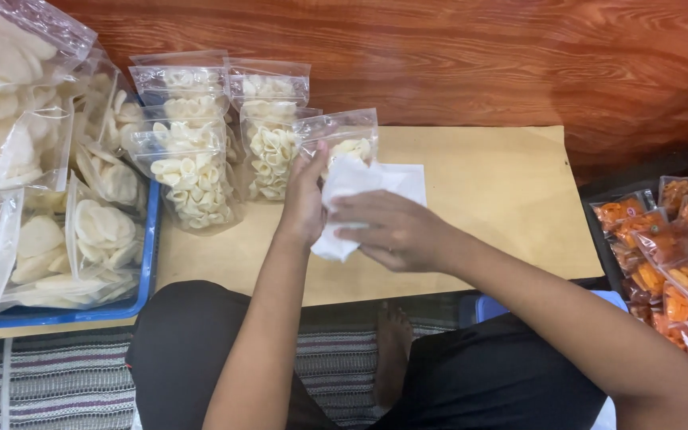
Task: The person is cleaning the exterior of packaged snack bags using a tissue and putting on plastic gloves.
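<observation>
A low wooden table (479, 199) spans the middle of the scene, its far edge against a reddish wood-grain wall (439, 48). At the left, a blue tray (150, 263) holds big clear bags of flat white crackers (97, 231), stacked well up its side. Just right of the tray, on the table, stand rows of clear zip pouches of small curled pale crackers (193, 167) — several deep, running toward the far edge. At the far right, off the table, lies a heap of small bags of orange snacks (678, 263). Near the viewer, a striped mat (65, 374) shows beneath the person's dark-clad knees. Over the table's middle, the left hand (306, 199) grips one zip pouch (344, 139) by its lower part, fingers closed around it, holding it upright. The right hand (396, 231) presses a white cloth (360, 191) against the pouch's front — fingers curled over the cloth, which hangs crumpled below them.
</observation>
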